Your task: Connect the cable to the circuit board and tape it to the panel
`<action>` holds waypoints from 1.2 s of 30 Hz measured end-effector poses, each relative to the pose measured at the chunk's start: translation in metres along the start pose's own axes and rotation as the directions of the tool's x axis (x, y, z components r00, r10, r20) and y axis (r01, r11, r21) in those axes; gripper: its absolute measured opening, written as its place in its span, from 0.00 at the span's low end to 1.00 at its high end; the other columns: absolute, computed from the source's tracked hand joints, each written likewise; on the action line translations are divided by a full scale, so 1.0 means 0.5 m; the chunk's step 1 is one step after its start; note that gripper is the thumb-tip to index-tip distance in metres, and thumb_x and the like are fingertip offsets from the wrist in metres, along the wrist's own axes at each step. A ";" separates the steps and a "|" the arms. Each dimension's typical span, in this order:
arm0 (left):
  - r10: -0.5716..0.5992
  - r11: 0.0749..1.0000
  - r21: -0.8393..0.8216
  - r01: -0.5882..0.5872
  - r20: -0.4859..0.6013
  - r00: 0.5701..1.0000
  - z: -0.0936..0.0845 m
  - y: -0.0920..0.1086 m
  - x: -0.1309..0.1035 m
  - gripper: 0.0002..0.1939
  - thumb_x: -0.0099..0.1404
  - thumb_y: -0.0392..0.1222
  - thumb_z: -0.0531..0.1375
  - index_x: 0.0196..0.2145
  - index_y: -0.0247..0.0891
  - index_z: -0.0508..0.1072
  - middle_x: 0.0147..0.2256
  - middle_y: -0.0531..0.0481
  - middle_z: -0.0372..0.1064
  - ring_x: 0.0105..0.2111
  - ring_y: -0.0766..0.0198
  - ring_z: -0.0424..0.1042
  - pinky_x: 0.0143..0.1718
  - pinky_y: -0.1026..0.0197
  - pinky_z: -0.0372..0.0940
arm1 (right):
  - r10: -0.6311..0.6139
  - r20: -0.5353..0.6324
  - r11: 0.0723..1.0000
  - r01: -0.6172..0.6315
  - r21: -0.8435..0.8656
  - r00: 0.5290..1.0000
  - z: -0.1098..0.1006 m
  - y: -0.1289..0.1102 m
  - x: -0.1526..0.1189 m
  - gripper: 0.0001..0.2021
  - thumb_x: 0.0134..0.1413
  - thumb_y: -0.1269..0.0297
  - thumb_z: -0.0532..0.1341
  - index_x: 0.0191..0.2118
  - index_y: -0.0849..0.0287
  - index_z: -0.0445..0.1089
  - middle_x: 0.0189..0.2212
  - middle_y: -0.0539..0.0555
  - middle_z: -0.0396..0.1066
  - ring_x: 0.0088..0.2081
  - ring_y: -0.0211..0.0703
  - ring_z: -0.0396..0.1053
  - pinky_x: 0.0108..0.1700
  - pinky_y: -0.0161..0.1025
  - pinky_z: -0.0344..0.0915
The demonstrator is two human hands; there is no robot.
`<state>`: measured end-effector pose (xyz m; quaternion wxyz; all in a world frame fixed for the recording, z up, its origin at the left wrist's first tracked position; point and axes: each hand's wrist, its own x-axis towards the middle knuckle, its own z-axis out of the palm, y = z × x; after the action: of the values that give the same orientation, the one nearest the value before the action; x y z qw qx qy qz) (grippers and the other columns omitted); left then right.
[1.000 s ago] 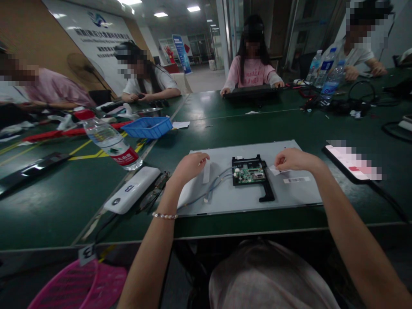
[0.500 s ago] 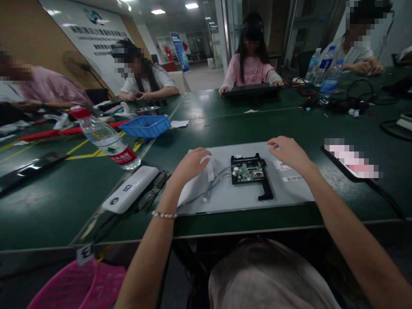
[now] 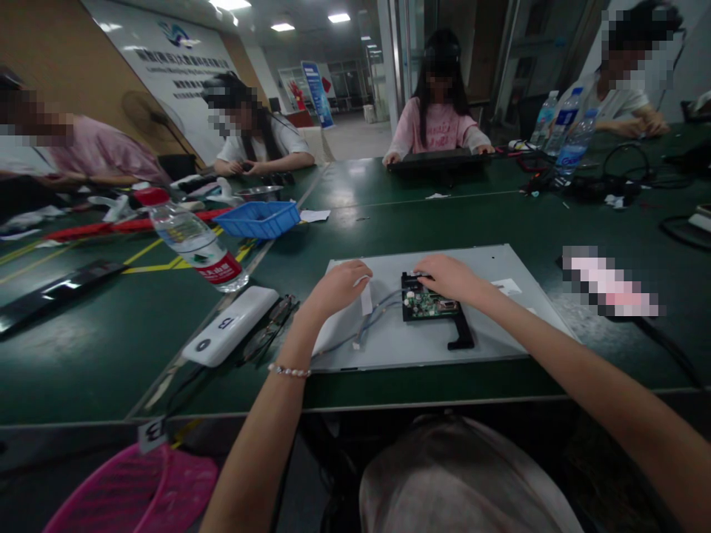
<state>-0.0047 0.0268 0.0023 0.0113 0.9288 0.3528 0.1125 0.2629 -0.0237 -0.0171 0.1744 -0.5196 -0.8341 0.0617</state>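
A pale flat panel [image 3: 389, 348] lies on the green table in front of me. On it sits a black plastic bracket [image 3: 461, 333] holding a green circuit board [image 3: 430, 303], with thin grey-blue cables [image 3: 383, 305] running off to the left. My left hand [image 3: 340, 290] hovers over the panel's left part, its fingers loosely bent with the thumb apart, beside a white strip [image 3: 366, 298]. Over the bracket's far edge is my right hand [image 3: 452, 280], fingers and thumb slightly apart; it covers part of the bracket, and whether it touches is unclear.
Left of the panel are a white power bank [image 3: 230, 326], glasses [image 3: 269, 329], a tilted water bottle [image 3: 194, 248] and a blue tray [image 3: 261, 220]. A phone [image 3: 605, 289] lies on the right. A pink basket [image 3: 138, 488] is below the table edge. Several people sit around the table.
My right hand has moved left from the panel's far right part to the bracket's far edge. My left hand stays nearly in place beside the white strip.
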 end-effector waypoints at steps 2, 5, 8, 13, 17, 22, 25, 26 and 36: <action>0.018 1.000 0.007 -0.018 0.016 1.000 0.002 -0.002 0.000 0.13 0.66 0.36 0.50 0.42 0.36 0.73 0.43 0.44 0.70 0.45 0.58 0.69 0.50 0.55 0.62 | 0.012 0.014 1.000 -0.012 -0.007 1.000 0.006 -0.006 0.006 0.13 0.62 0.59 0.56 0.50 0.57 0.67 0.51 0.57 0.66 0.46 0.45 0.68 0.47 0.48 0.68; 0.026 1.000 0.010 -0.026 0.029 0.999 0.003 -0.002 0.000 0.13 0.66 0.36 0.50 0.42 0.35 0.73 0.43 0.44 0.70 0.44 0.58 0.69 0.49 0.56 0.63 | 0.014 0.011 1.000 -0.014 -0.009 1.000 0.005 -0.004 0.010 0.13 0.62 0.59 0.56 0.50 0.57 0.67 0.50 0.57 0.66 0.45 0.45 0.68 0.47 0.47 0.68; 0.006 1.000 0.004 -0.007 0.034 0.999 0.003 0.000 -0.002 0.14 0.67 0.36 0.49 0.43 0.36 0.72 0.43 0.44 0.70 0.45 0.58 0.69 0.50 0.56 0.62 | 0.005 -0.021 1.000 -0.005 -0.020 1.000 -0.013 0.010 0.011 0.12 0.61 0.59 0.57 0.45 0.56 0.72 0.45 0.56 0.72 0.44 0.47 0.70 0.46 0.45 0.67; -0.026 1.000 0.008 0.026 0.027 0.999 0.001 0.006 -0.003 0.15 0.68 0.38 0.48 0.47 0.36 0.70 0.47 0.44 0.69 0.48 0.57 0.68 0.53 0.55 0.61 | 0.015 -0.129 0.988 -0.034 -0.152 0.992 -0.049 0.061 -0.012 0.12 0.59 0.69 0.54 0.41 0.58 0.75 0.42 0.57 0.75 0.44 0.49 0.71 0.45 0.43 0.65; -0.015 1.000 0.011 0.015 0.034 0.999 0.000 0.011 0.001 0.15 0.69 0.39 0.48 0.47 0.36 0.70 0.47 0.43 0.69 0.48 0.57 0.68 0.52 0.55 0.61 | 0.059 -0.114 0.969 -0.084 -0.234 0.992 -0.044 0.110 -0.043 0.13 0.57 0.73 0.54 0.38 0.61 0.76 0.42 0.60 0.75 0.45 0.52 0.70 0.48 0.47 0.64; 0.059 0.998 0.030 -0.062 0.067 0.996 0.001 0.020 0.010 0.14 0.68 0.37 0.49 0.46 0.34 0.71 0.44 0.42 0.70 0.45 0.56 0.69 0.48 0.55 0.63 | 0.082 -0.020 0.994 -0.083 -0.077 0.996 -0.030 0.147 -0.059 0.14 0.57 0.68 0.55 0.46 0.60 0.74 0.46 0.58 0.74 0.49 0.50 0.69 0.52 0.45 0.63; 0.070 0.997 0.007 -0.070 0.023 0.997 -0.003 0.034 0.015 0.14 0.68 0.37 0.49 0.46 0.35 0.71 0.45 0.42 0.70 0.47 0.56 0.68 0.50 0.54 0.62 | 0.113 -0.032 0.993 -0.114 -0.024 0.993 -0.038 0.156 -0.060 0.16 0.57 0.66 0.55 0.49 0.59 0.72 0.49 0.58 0.72 0.50 0.50 0.68 0.53 0.45 0.62; 0.068 0.998 -0.003 -0.068 0.004 0.998 -0.006 0.042 0.018 0.14 0.69 0.37 0.49 0.47 0.35 0.70 0.45 0.43 0.69 0.47 0.56 0.68 0.51 0.54 0.61 | 0.117 -0.043 0.993 -0.117 -0.016 0.992 -0.040 0.158 -0.060 0.16 0.57 0.66 0.55 0.49 0.60 0.72 0.50 0.58 0.71 0.51 0.50 0.68 0.54 0.46 0.62; 0.156 0.984 -0.108 -0.143 0.118 0.981 -0.047 0.145 0.083 0.33 0.64 0.55 0.56 0.61 0.38 0.55 0.59 0.41 0.56 0.57 0.53 0.60 0.57 0.54 0.55 | 0.117 -0.038 0.990 -0.120 -0.081 0.992 -0.025 0.152 -0.047 0.13 0.56 0.63 0.58 0.45 0.59 0.73 0.46 0.60 0.73 0.48 0.50 0.69 0.49 0.43 0.64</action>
<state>0.0676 -0.0019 0.0407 0.0713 0.9562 0.2746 0.0715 0.3411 -0.0110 -0.0325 0.1626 -0.5759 -0.8007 0.0286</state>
